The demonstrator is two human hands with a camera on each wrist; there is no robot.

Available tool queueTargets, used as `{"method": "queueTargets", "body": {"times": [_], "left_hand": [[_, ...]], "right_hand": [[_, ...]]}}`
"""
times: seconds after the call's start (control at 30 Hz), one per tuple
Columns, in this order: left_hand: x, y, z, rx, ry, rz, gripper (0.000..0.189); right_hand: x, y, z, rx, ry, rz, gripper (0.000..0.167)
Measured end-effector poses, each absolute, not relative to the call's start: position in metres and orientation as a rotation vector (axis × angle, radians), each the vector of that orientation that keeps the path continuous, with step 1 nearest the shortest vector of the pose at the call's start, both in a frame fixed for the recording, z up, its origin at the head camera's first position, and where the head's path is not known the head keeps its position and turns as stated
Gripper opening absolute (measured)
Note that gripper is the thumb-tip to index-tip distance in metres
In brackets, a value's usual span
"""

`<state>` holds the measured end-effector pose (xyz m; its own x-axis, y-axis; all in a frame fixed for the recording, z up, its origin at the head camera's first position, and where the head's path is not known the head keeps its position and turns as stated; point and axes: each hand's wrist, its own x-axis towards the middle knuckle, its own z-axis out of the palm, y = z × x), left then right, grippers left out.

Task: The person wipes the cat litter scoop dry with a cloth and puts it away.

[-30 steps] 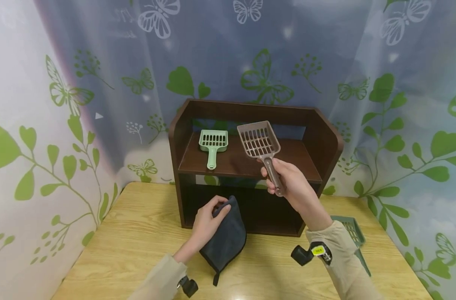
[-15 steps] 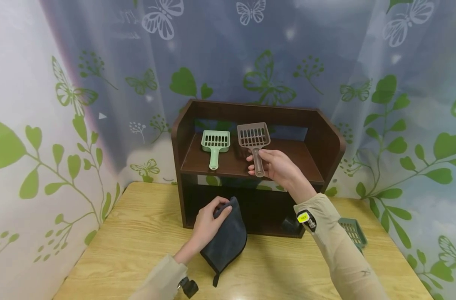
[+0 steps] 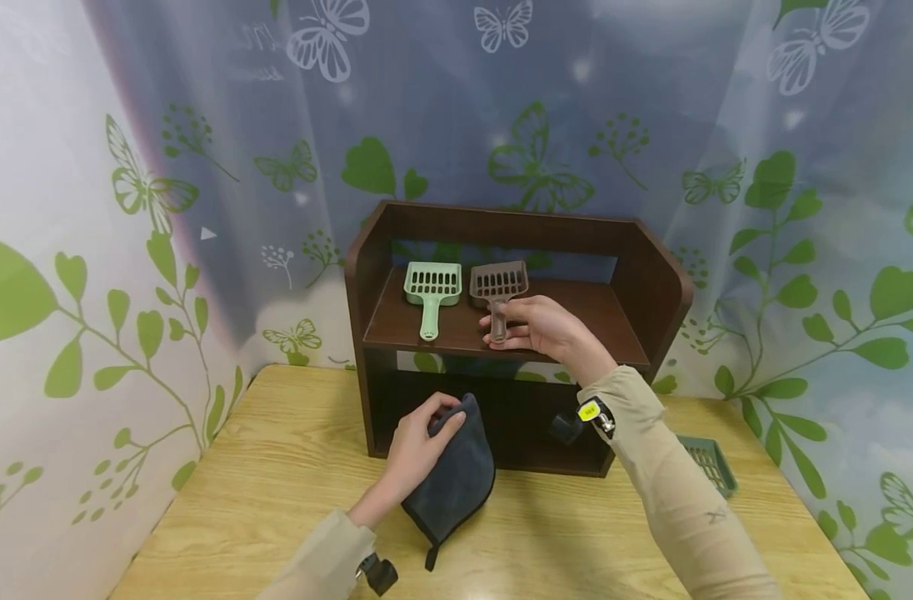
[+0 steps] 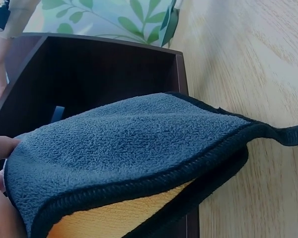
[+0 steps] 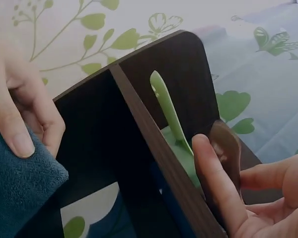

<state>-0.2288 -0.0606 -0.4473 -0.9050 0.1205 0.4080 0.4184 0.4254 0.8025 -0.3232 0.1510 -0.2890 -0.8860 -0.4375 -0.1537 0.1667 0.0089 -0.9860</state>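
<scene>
My right hand pinches the handle of a brown litter scoop, whose slotted head lies over the upper shelf. Just left of it a light green litter scoop rests on that shelf, handle toward me. In the right wrist view, thumb and fingers press on both sides of the brown handle, and the scoop's head is mostly hidden. My left hand grips a corner of a dark grey cloth, which hangs down in front of the lower compartment. The left wrist view shows the cloth's orange underside.
A dark brown two-tier shelf unit stands on the wooden table. At its right, partly behind my right sleeve, lies a dark green litter scoop. Curtains with leaf and butterfly prints surround the table.
My right hand has moved left and forward, bringing the brown scoop from above the shelf down beside the light green one. My left hand and the cloth have hardly moved.
</scene>
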Motion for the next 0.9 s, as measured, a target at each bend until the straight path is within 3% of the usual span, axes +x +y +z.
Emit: {"method": "queueTargets", "body": {"times": [0.3, 0.57, 0.9], "left_hand": [[-0.2265, -0.0582, -0.4470, -0.474, -2.412, -1.464, 0.020], [-0.2259, -0.0579, -0.4478, -0.477, -2.414, -1.456, 0.020], [-0.2258, -0.0569, -0.4478, -0.486, -2.410, -1.454, 0.021]], "right_hand": [[-0.3226, 0.1517, -0.2855, -0.263, 2.012, -1.797, 0.046], [-0.3251, 0.1539, -0.2881, -0.247, 2.183, -1.695, 0.057], [-0.3237, 0.1585, -0.2862, -0.286, 2.401, -1.565, 0.048]]}}
